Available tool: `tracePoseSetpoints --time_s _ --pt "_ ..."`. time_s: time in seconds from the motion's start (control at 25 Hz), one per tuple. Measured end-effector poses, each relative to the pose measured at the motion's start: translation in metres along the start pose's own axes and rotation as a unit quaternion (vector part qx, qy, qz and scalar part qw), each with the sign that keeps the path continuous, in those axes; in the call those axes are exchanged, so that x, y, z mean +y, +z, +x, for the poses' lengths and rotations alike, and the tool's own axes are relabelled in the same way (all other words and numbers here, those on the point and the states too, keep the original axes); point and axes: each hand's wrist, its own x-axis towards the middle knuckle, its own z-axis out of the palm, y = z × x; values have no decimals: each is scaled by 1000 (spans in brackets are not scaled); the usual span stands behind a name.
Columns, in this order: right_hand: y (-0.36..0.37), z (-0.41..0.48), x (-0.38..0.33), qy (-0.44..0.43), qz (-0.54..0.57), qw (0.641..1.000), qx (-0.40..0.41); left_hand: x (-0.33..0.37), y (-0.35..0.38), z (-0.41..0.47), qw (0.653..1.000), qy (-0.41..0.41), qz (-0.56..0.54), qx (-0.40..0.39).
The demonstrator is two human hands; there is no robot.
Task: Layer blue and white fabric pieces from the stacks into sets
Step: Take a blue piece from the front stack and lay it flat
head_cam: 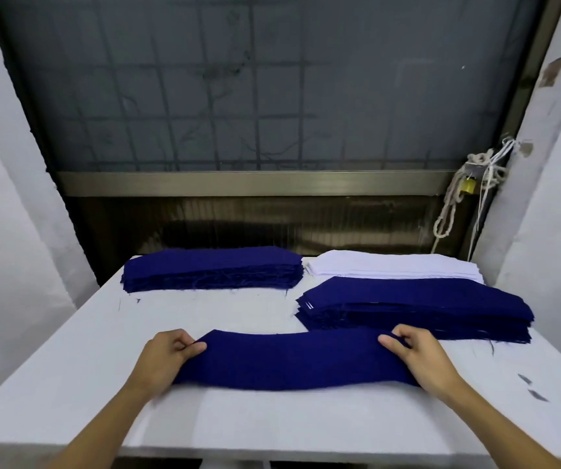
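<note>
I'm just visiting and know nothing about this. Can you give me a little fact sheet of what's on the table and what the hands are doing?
in hand: blue fabric piece, lying across the front of the table
left hand: pinches its left end
right hand: pinches its right end
back left: blue stack
back right: white stack
right, in front of white stack: second blue stack

rear-left stack (213, 270) on tabletop (69, 350) | rear-right stack (391, 267) just beside it, on its right | front-right stack (414, 306) directly before the rear-right stack, against its near edge | single piece (289, 360) crosswise, just before the front-right stack | left hand (167, 357) at the piece's left end, right hand (418, 357) at its right end
</note>
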Motion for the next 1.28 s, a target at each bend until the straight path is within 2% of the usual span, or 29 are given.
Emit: tracePoseSetpoints --time_s 0.2,0.4,0.68,0.84,1.08,1.28 --pt "12 -10 14 -5 -189 980 64 -19 17 -11 996 46 51 61" --pt "15 -12 17 0 -266 957 117 -20 20 -9 992 49 75 85" --pt "17 -14 17 14 -256 956 142 -20 21 -8 992 48 70 96" --pt "16 -14 19 -29 -238 961 141 -20 20 -8 992 41 63 100" --pt "16 -12 15 -46 -200 966 158 -20 20 -8 992 40 49 109" --pt "-3 11 -9 -114 -157 964 181 21 22 15 989 76 71 103"
